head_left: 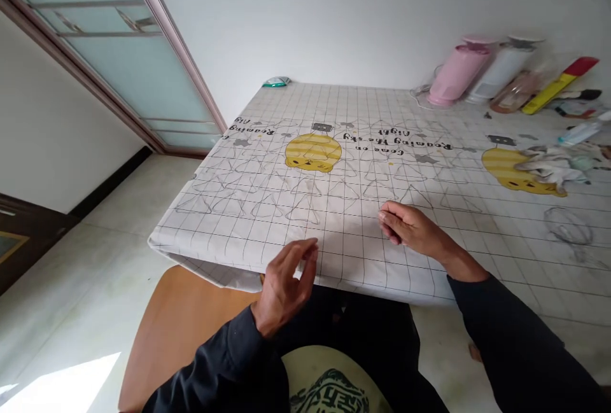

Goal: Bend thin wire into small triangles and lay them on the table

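Observation:
My left hand (287, 280) is raised at the front edge of the table, thumb and forefinger pinched together. Further right, my right hand (409, 228) is just over the cloth with its fingers closed in a pinch. Whatever either pinch holds, if anything, is too fine to make out. Several thin wire triangles (302, 218) lie in rows on the checked tablecloth (341, 241) beyond my hands. A loose coil of thin wire (568, 227) rests on the right side.
A pink cylinder (458, 76), a white cylinder (501, 72), a clear bottle (515, 91) and a yellow-and-red box (556, 88) stand by the wall. A crumpled cloth (554, 165) lies right. A green packet (275, 82) marks the far left corner. A wooden chair (191, 330) is below left.

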The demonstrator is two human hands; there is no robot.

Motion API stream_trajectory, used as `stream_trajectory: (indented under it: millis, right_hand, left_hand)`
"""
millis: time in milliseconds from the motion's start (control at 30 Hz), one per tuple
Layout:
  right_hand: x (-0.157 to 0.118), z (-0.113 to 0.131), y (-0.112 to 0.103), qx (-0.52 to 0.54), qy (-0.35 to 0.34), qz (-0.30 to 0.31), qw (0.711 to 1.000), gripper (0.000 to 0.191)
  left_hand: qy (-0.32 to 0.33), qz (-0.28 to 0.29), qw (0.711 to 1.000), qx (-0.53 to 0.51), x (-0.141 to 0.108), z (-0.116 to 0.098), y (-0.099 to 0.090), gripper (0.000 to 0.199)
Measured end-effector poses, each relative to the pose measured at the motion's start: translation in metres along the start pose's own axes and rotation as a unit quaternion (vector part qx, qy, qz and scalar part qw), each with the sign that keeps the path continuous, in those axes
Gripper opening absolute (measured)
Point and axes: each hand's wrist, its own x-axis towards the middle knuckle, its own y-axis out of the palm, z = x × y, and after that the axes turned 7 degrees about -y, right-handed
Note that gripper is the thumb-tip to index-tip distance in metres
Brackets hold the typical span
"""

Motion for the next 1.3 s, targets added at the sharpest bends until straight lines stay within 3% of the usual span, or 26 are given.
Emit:
stream_trajectory:
  millis: [233, 400, 633, 700, 800, 867, 933, 1100, 1300]
  right_hand:
    - [0.018, 0.017, 0.022, -0.097, 0.068, 0.024, 0.993, 0.042]
    - [0.036, 0.018, 0.026, -0.248, 0.056, 0.025, 0.967, 0.047]
    - [0.047, 0.016, 0.022, -0.293, 0.029, 0.033, 0.955, 0.057]
    - [0.044, 0.018, 0.019, -0.313, 0.015, 0.003, 0.95, 0.052]
    - [0.034, 0.022, 0.021, -0.365, -0.016, -0.09, 0.927, 0.038]
    - [0.023, 0.025, 0.03, -0.38, -0.056, -0.145, 0.912, 0.03]
    - [0.012, 0.024, 0.045, -0.372, -0.101, -0.166, 0.908, 0.036]
    - [-0.006, 0.009, 0.082, -0.39, -0.137, -0.098, 0.905, 0.06]
    - [-0.008, -0.013, 0.08, -0.41, -0.18, -0.054, 0.893, 0.075]
  left_hand:
    - [0.038, 0.03, 0.999, -0.008, -0.015, 0.025, 0.019, 0.033]
    - [0.063, 0.047, 0.997, 0.015, -0.014, 0.029, 0.019, 0.036]
    - [0.047, 0.084, 0.995, 0.019, -0.017, 0.027, 0.011, 0.037]
    - [0.049, 0.081, 0.995, 0.021, -0.017, 0.025, 0.01, 0.039]
    - [0.086, 0.092, 0.991, 0.047, -0.011, 0.019, 0.01, 0.047]
    - [0.111, 0.115, 0.982, 0.097, -0.003, 0.013, 0.014, 0.053]
    - [0.119, 0.134, 0.971, 0.161, 0.007, 0.008, 0.022, 0.057]
    - [0.11, 0.17, 0.944, 0.259, 0.021, 0.005, 0.046, 0.061]
    - [0.095, 0.172, 0.942, 0.271, 0.017, 0.006, 0.056, 0.062]
